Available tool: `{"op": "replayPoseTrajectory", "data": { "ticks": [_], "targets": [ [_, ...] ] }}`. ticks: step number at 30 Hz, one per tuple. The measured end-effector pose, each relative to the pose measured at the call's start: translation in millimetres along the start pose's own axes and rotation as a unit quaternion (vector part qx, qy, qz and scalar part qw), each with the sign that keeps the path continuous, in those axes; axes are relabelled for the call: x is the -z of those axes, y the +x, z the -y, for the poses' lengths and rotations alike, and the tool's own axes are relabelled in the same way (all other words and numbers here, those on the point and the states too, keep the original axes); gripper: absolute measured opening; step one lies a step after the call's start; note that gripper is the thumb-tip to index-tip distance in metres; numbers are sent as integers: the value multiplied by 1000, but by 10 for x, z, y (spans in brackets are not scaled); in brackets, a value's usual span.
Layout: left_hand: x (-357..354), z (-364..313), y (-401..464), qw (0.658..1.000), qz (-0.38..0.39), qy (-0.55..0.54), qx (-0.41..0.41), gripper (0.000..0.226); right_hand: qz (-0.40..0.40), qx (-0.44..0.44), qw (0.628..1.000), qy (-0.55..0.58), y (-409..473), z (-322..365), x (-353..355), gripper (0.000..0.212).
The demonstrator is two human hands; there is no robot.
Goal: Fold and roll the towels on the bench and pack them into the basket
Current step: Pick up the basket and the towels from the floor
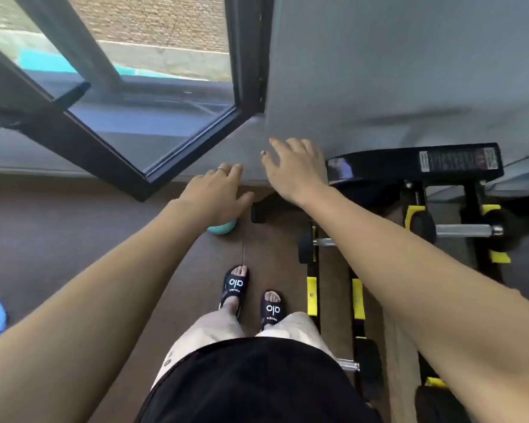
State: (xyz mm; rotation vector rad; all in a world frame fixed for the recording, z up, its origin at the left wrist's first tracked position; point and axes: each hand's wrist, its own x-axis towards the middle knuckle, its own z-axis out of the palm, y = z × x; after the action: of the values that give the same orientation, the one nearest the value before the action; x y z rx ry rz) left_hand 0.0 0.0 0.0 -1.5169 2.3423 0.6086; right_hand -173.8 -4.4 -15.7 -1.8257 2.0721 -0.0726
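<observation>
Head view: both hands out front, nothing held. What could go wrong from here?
1. No towel or basket is in view; the left hand and right hand reach out open toward the grey wall, so the task may stall.
2. The black-and-yellow weight bench frame sits right beside the sandalled feet: possible trip or toe strike.
3. The open window sash juts into the room near the left hand: a bump is likely if it swings.

- A gym room, home or small studio.
- A black-and-yellow weight bench [416, 166] stands by the grey wall [409, 71].
- Bars with dark end weights [422, 227] rest on its frame.
- A teal ball [223, 228] lies on the brown floor [74, 224].
- An open window [129, 87] shows brick outside.
</observation>
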Motion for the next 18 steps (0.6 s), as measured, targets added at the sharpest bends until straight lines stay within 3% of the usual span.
{"op": "replayPoseTrajectory", "data": {
  "ticks": [8,18],
  "targets": [
    [-763,465,-749,983,68,-67,157,66,109,71,989,-67,-188,367,-726,56],
    [-1340,563,-1546,950,43,-149,273,62,202,190,948,-158,-618,974,-1361,52]
  ]
}}
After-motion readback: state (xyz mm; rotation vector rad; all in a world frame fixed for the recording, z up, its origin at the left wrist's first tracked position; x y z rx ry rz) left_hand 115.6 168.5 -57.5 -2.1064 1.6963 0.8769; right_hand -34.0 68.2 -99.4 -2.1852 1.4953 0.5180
